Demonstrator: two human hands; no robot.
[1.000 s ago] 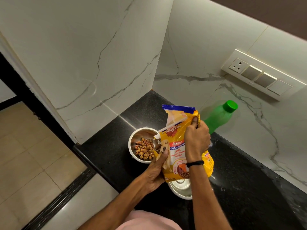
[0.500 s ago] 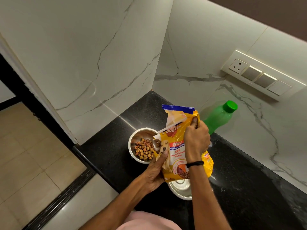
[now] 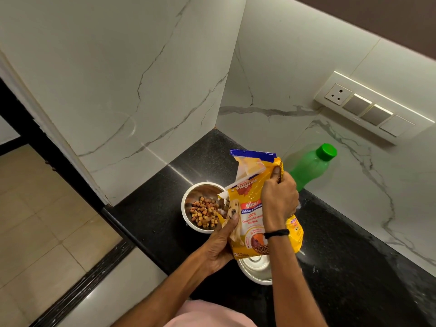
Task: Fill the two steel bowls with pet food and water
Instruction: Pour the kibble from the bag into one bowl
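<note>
- Head camera looks down at a black counter (image 3: 354,244) tucked in a corner between two white walls (image 3: 118,79). Its front edge drops off to the tiled floor (image 3: 47,220) on the left.
- Most free room on the counter is on the right side, past the bag.
- A yellow food bag (image 3: 252,208) is held up over the counter. Its top is torn open, and its open corner leans over the far bowl.
- A green bottle (image 3: 309,168) with its cap on stands behind the bag, near the back wall. What is inside it cannot be seen.
- The far steel bowl (image 3: 188,208) sits close to the counter's front edge. It holds a heap of brown food bits (image 3: 204,214).
- The near steel bowl (image 3: 257,270) sits under the bag, partly hidden. The part that shows is shiny steel.
- The left hand (image 3: 219,246) holds the bag's lower side, thumb pressed on the front.
- The right hand (image 3: 279,197) has its fingers curled round the bag's upper edge.
</note>
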